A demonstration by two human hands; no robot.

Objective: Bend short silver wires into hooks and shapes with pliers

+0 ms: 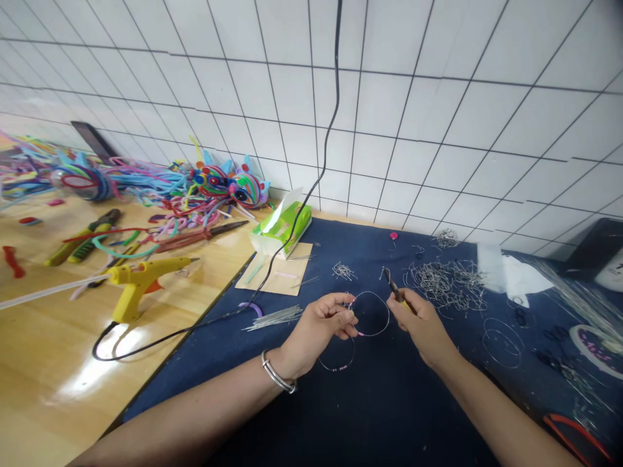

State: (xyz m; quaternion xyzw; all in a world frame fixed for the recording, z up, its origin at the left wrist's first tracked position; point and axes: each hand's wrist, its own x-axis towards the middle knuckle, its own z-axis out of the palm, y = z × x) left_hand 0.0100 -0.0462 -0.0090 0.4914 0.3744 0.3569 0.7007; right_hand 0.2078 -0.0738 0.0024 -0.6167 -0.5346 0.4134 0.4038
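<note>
My left hand point(324, 321) pinches a thin wire loop point(388, 318) with a few pink beads on it, above the dark blue cloth point(389, 402). My right hand point(422, 321) is closed round small pliers point(393, 286) with dark jaws and a yellow handle. A short bit of wire point(382, 274) shows by the plier tips; whether the jaws grip it I cannot tell. Below my left hand, a second beaded wire loop point(335, 370) can be seen, partly hidden by the hand.
Beyond my right hand lies a tangled wire heap point(445, 282). Straight wire pieces point(275, 318) lie left of my left hand. A tissue pack point(282, 230) stands behind them. On the wood at left are a yellow glue gun point(134, 285) and pliers point(87, 237); its black cord point(195, 327) crosses the cloth.
</note>
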